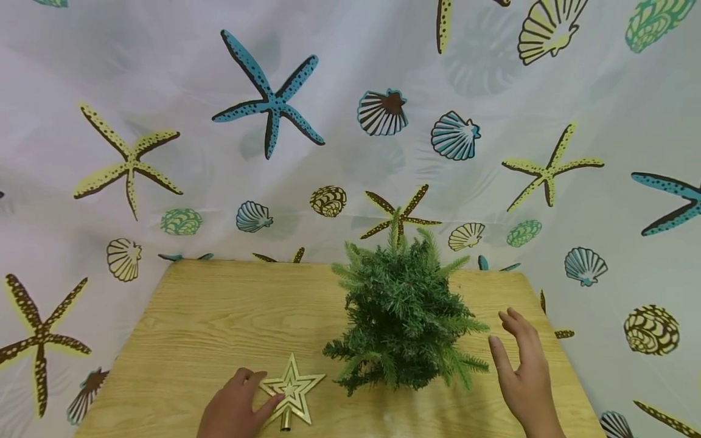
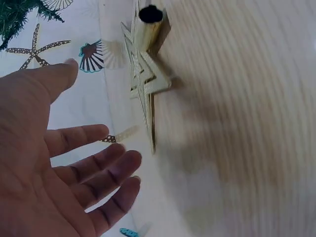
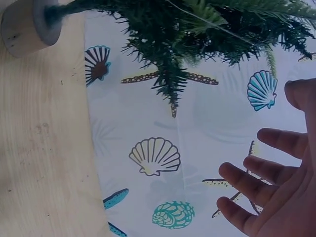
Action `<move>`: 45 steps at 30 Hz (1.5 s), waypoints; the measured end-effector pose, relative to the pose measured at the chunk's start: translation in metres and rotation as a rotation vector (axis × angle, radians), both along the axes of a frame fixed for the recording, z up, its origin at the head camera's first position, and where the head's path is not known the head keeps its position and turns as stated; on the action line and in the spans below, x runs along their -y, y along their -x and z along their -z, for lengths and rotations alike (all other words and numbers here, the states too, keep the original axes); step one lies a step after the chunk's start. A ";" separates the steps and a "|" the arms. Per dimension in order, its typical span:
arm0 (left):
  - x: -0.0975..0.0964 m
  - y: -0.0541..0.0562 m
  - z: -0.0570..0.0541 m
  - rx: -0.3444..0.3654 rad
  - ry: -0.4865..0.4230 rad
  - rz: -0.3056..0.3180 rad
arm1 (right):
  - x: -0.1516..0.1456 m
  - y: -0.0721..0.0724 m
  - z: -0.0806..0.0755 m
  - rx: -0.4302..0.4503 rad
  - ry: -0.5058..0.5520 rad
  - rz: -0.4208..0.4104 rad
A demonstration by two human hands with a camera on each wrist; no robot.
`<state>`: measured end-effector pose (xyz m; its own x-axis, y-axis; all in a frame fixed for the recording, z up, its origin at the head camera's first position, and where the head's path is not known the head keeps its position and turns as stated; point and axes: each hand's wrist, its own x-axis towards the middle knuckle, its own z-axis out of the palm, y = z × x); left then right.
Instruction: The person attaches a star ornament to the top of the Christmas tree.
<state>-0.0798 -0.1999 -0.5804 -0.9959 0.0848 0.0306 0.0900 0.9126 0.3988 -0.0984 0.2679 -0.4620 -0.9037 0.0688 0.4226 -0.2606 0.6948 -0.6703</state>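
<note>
A gold star tree topper [image 1: 296, 389] with a hollow tube at its base [image 2: 148, 32] lies on the wooden table. Over its left side hovers my left hand [image 1: 235, 407]; in the left wrist view that hand [image 2: 64, 153] has its fingers spread and a gap to the star. A small green artificial Christmas tree [image 1: 405, 310] stands right of the star, its round wooden base [image 3: 29, 27] visible in the right wrist view. To the tree's right, my right hand [image 1: 526, 371] is raised with fingers apart, holding nothing and not touching the branches.
The light wooden table [image 1: 230, 316] ends at a back edge against a white curtain [image 1: 328, 164] printed with starfish and shells. This curtain also runs down the left and right sides of the table.
</note>
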 end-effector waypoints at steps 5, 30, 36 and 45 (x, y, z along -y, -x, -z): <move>0.000 -0.002 0.011 0.160 -0.125 -0.027 | 0.001 0.001 -0.007 -0.020 0.007 0.009; -0.006 -0.002 0.033 0.309 -0.255 0.017 | 0.025 0.019 -0.060 -0.240 0.013 -0.187; -0.010 -0.002 0.030 0.277 -0.198 -0.014 | 0.032 0.025 -0.070 -0.259 -0.004 -0.216; -0.007 0.003 0.026 0.383 -0.236 -0.035 | 0.042 0.031 -0.078 -0.271 0.007 -0.276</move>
<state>-0.0825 -0.1929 -0.6069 -0.9414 0.0858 -0.3263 -0.1341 0.7924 0.5951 -0.1292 0.2262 -0.3838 -0.7443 -0.1576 0.6490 -0.6054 0.5697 -0.5559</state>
